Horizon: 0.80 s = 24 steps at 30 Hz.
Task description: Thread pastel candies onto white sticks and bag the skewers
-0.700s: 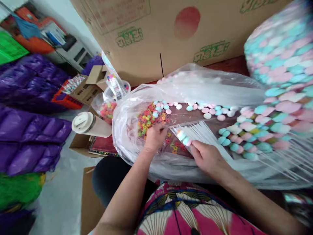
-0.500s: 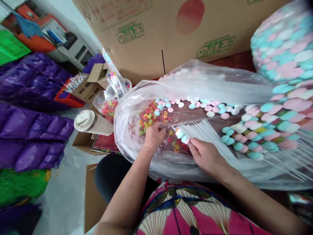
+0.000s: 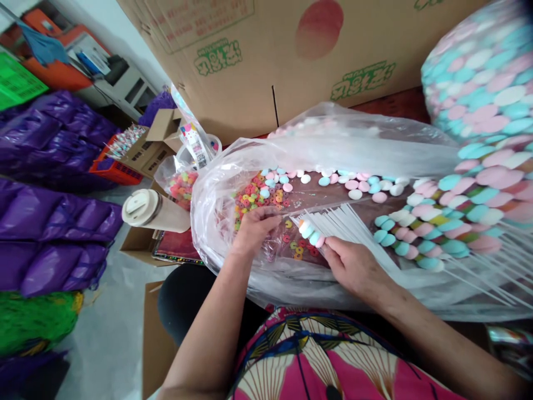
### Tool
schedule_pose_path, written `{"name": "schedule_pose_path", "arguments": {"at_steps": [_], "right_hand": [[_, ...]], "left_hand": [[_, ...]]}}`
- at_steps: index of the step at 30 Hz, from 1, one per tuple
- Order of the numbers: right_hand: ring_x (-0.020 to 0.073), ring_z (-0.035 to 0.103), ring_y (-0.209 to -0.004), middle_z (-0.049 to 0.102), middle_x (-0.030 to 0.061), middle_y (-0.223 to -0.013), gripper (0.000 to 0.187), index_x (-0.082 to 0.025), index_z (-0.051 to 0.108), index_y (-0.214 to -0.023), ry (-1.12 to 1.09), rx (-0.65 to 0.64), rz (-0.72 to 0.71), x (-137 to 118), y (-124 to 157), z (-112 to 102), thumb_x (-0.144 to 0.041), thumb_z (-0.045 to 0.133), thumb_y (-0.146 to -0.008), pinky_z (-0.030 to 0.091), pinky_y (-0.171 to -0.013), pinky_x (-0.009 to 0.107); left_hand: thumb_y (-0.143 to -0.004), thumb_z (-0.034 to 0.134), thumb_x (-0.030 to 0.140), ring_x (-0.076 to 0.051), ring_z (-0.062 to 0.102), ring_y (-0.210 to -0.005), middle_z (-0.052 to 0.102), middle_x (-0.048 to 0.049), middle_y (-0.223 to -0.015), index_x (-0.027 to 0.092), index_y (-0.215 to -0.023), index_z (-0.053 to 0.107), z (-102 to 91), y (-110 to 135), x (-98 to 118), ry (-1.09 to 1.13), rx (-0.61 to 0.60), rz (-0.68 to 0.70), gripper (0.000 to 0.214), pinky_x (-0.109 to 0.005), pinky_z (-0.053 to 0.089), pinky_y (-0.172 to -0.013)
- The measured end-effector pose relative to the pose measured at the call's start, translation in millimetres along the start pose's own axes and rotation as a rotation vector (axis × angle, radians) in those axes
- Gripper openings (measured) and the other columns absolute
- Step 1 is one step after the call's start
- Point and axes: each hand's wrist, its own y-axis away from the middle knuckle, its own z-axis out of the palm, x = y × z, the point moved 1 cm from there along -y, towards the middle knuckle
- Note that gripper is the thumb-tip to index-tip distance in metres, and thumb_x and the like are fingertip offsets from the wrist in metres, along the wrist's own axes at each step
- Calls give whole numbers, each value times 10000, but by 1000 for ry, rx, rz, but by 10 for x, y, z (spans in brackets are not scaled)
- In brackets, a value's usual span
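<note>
My right hand [image 3: 352, 264] is closed round a candy skewer [image 3: 310, 232]. Blue, white and pink oval candies are threaded on it, with an orange piece at its tip, which points left. My left hand [image 3: 256, 230] is over the near edge of a pile of small coloured ring candies [image 3: 254, 197], its thumb and fingers stretched out and apart; nothing shows in them. A few loose rings [image 3: 298, 250] lie between the hands. White sticks [image 3: 350, 222] lie in a bundle behind the skewer and my right hand.
Clear plastic sheeting [image 3: 225, 161] surrounds the work surface. Loose oval candies [image 3: 356, 193] lie along the back. Finished skewers [image 3: 453, 222] are stacked at right, below a large bag of oval candies [image 3: 478, 78]. A lidded cup [image 3: 154, 211] stands left; a cardboard box [image 3: 266, 50] rises behind.
My left hand has shifted slightly left, and its thumb and fingers have straightened. The skewer stays in my right hand, almost unmoved. The view has shifted a little.
</note>
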Motion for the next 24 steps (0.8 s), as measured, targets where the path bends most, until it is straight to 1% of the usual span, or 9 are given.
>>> {"name": "schedule_pose_path", "arguments": {"at_steps": [3, 7, 12, 15, 17, 19, 21, 22, 24], "right_hand": [[154, 528, -556, 613, 44, -624, 288, -175, 600, -776, 44, -67, 19, -93, -11, -25, -291, 367, -898, 271, -544, 268], [178, 601, -662, 681, 63, -758, 246, -175, 627, -891, 116, -145, 45, -208, -21, -58, -241, 391, -909, 270, -575, 282], [188, 630, -707, 706, 64, -805, 263, -183, 634, -961, 167, -205, 61, -249, -2, -77, -238, 378, -935, 258, -578, 292], [190, 635, -706, 712, 66, -821, 267, -184, 633, -985, 208, -208, 78, -272, -2, -55, -235, 375, -937, 243, -565, 296], [189, 636, -696, 714, 67, -827, 270, -189, 629, -1011, 224, -202, 85, -295, -11, -13, -230, 373, -936, 235, -556, 297], [192, 634, -670, 712, 69, -796, 276, -192, 622, -1040, 230, -194, 95, -311, -18, 46, -230, 371, -933, 231, -549, 298], [192, 630, -646, 706, 70, -756, 280, -191, 620, -1048, 217, -176, 96, -315, -19, 102, -236, 369, -932, 237, -546, 295], [191, 627, -637, 703, 71, -741, 280, -188, 621, -1045, 209, -166, 93, -313, -16, 125, -237, 369, -931, 241, -546, 294], [191, 624, -629, 698, 73, -728, 279, -183, 625, -1029, 194, -151, 84, -305, -10, 151, -239, 370, -929, 246, -543, 293]], "left_hand": [[-623, 753, 198, -101, 605, -585, 655, -9, -671, 119, -869, 701, -22, 111, 6, 480, -135, -140, 263, -239, 521, -609], [-589, 788, 167, -114, 640, -620, 674, -14, -649, 122, -809, 711, 14, 179, -14, 687, -140, -150, 238, -257, 545, -658], [-564, 801, 188, -106, 625, -591, 672, -7, -623, 132, -737, 717, 80, 193, -28, 704, -86, -104, 200, -242, 527, -625], [-582, 794, 241, -116, 626, -613, 695, -17, -685, 144, -737, 727, 189, 239, -59, 641, -57, -85, 195, -252, 522, -629], [-627, 764, 271, -121, 630, -657, 709, -16, -743, 160, -761, 735, 274, 271, -101, 575, 38, -45, 176, -263, 523, -675], [-668, 735, 275, -127, 633, -733, 717, -10, -791, 178, -784, 739, 331, 288, -140, 456, 181, 61, 151, -266, 513, -750], [-693, 718, 282, -133, 628, -787, 718, -11, -827, 188, -827, 737, 349, 287, -164, 344, 260, 155, 165, -263, 501, -789], [-705, 710, 302, -133, 624, -773, 715, -14, -827, 187, -839, 732, 344, 281, -170, 327, 261, 158, 179, -264, 505, -771], [-716, 694, 365, -122, 609, -672, 701, -15, -784, 183, -832, 713, 319, 264, -177, 392, 228, 78, 216, -258, 513, -667]]}}
